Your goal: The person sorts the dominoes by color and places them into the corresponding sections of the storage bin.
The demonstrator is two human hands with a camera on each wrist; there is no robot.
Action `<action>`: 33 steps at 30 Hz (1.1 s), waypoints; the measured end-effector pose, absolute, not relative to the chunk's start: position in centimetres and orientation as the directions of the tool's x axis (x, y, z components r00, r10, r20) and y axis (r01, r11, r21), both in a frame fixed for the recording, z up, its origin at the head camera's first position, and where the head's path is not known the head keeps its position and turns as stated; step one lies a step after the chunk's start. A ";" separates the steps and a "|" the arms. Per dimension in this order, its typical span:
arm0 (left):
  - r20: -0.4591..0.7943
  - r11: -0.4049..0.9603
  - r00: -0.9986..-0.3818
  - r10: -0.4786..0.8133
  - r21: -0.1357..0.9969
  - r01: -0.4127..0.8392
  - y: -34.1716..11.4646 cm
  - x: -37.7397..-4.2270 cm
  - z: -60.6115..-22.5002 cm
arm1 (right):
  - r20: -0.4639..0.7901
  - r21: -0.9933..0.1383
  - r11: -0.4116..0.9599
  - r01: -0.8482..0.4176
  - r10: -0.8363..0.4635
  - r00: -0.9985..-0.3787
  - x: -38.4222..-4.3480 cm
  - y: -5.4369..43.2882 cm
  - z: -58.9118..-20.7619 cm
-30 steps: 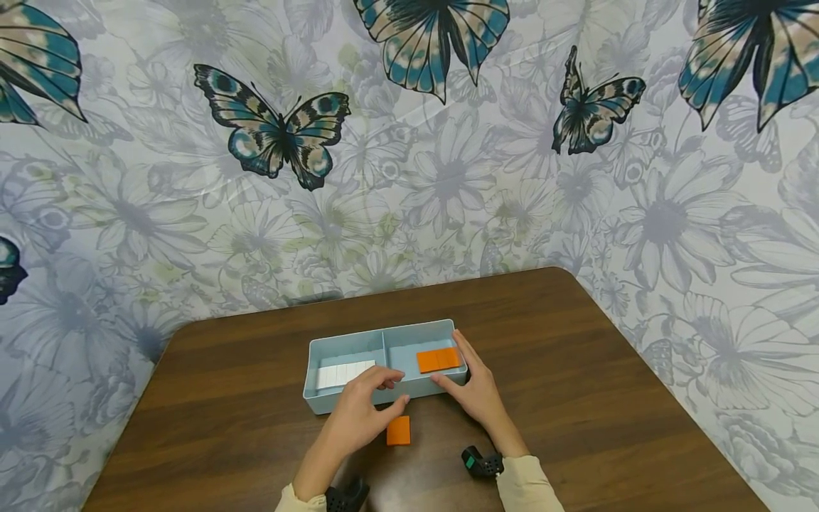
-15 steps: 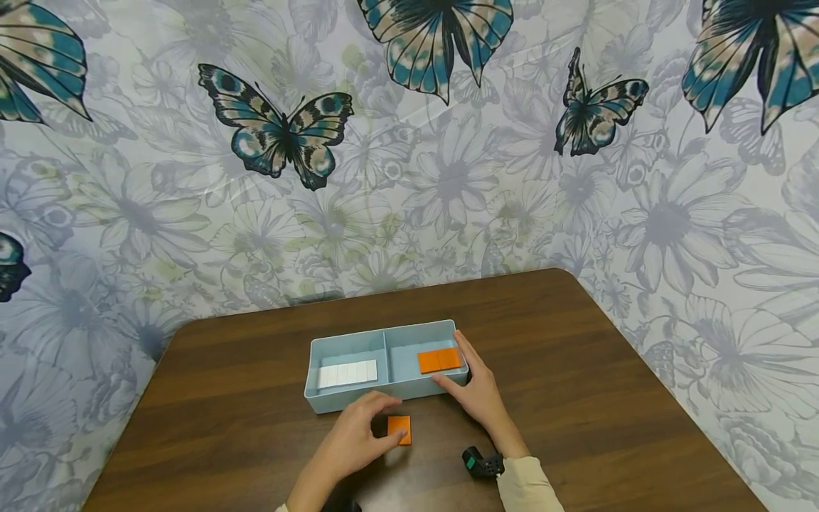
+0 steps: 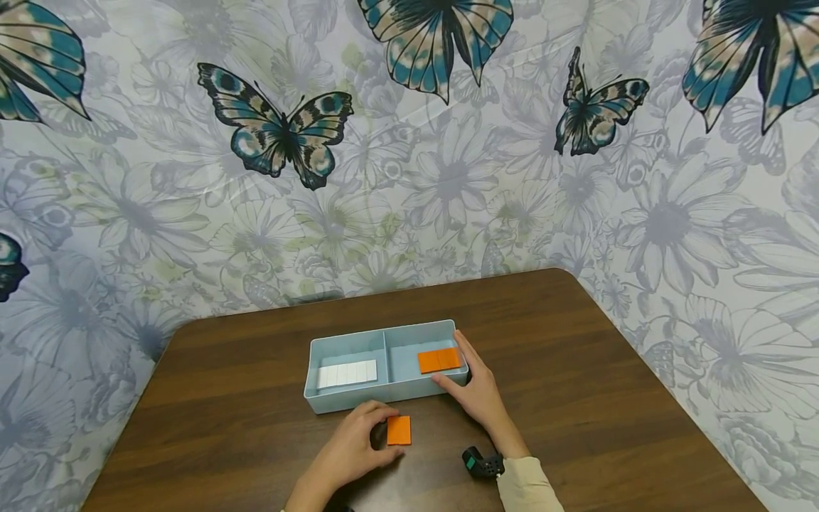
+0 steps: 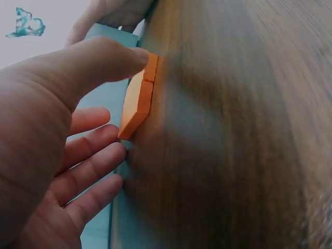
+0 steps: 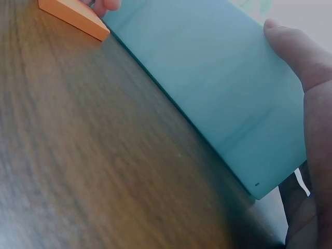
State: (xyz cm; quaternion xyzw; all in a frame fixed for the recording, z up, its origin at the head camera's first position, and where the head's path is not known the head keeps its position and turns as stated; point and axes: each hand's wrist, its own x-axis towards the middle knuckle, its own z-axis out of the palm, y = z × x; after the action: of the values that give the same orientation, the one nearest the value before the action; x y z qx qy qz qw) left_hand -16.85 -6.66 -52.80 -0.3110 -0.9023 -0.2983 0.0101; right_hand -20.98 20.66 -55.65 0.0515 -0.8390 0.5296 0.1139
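Observation:
My left hand (image 3: 358, 444) is around a flat orange block (image 3: 399, 430) on the table, thumb at its near side and fingers at its far side. A narrow gap shows by the thumb in the head view; contact with the fingers cannot be told. In the left wrist view a seam runs across the orange block (image 4: 139, 101). My right hand (image 3: 478, 395) holds the right end of a light blue two-compartment box (image 3: 403, 390), thumb at the front wall and fingers at the right side. Orange blocks (image 3: 439, 360) lie in its right compartment, several white blocks (image 3: 348, 373) in its left.
A brown wooden table (image 3: 243, 384) carries the box and the block. Behind it hangs a butterfly-and-flower-patterned backdrop (image 3: 416, 178). A black band with a green mark (image 3: 481, 462) sits at my right wrist.
My left hand has come down from in front of the box to the orange block on the table, its thumb passing over to the near side. The right hand stays at the box.

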 end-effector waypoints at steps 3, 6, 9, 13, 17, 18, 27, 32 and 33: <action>0.195 0.635 -0.805 0.560 0.524 0.568 -6.7 -16.9 -53.0 | 0.250 -0.874 0.438 -0.211 0.033 -0.968 -20.9 20.7 -55.7; 0.194 0.636 -0.802 0.564 0.518 0.572 -6.7 -17.0 -53.1 | 0.258 -0.870 0.443 -0.217 0.033 -0.966 -21.0 20.7 -55.8; 0.197 0.635 -0.800 0.566 0.514 0.576 -6.7 -17.1 -53.2 | 0.259 -0.868 0.447 -0.217 0.033 -0.965 -21.0 20.8 -55.8; 0.204 0.635 -0.800 0.565 0.512 0.579 -6.7 -17.1 -53.3 | 0.253 -0.869 0.447 -0.212 0.033 -0.967 -21.0 20.7 -55.7; 0.214 0.634 -0.800 0.561 0.511 0.581 -6.7 -17.1 -53.4 | 0.255 -0.868 0.448 -0.214 0.032 -0.966 -21.0 20.7 -55.7; 0.215 0.633 -0.801 0.559 0.513 0.580 -6.7 -17.1 -53.4 | 0.257 -0.867 0.449 -0.216 0.032 -0.966 -21.0 20.7 -55.8; 0.227 0.634 -0.804 0.550 0.513 0.579 -6.7 -17.1 -53.5 | 0.258 -0.870 0.442 -0.218 0.032 -0.966 -20.9 20.6 -55.6; 0.238 0.630 -0.803 0.547 0.515 0.582 -6.8 -17.1 -53.6 | 0.260 -0.868 0.447 -0.218 0.034 -0.965 -21.0 20.6 -55.7; 0.243 0.627 -0.802 0.546 0.516 0.583 -6.8 -17.1 -53.6 | 0.260 -0.867 0.447 -0.218 0.034 -0.965 -21.0 20.6 -55.7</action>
State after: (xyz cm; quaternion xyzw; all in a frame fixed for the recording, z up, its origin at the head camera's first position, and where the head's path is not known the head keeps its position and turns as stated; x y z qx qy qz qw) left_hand -17.10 -6.78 -53.60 -0.3132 -0.9015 -0.2970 0.0316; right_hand -21.01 20.61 -55.74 0.0546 -0.8421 0.5228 0.1207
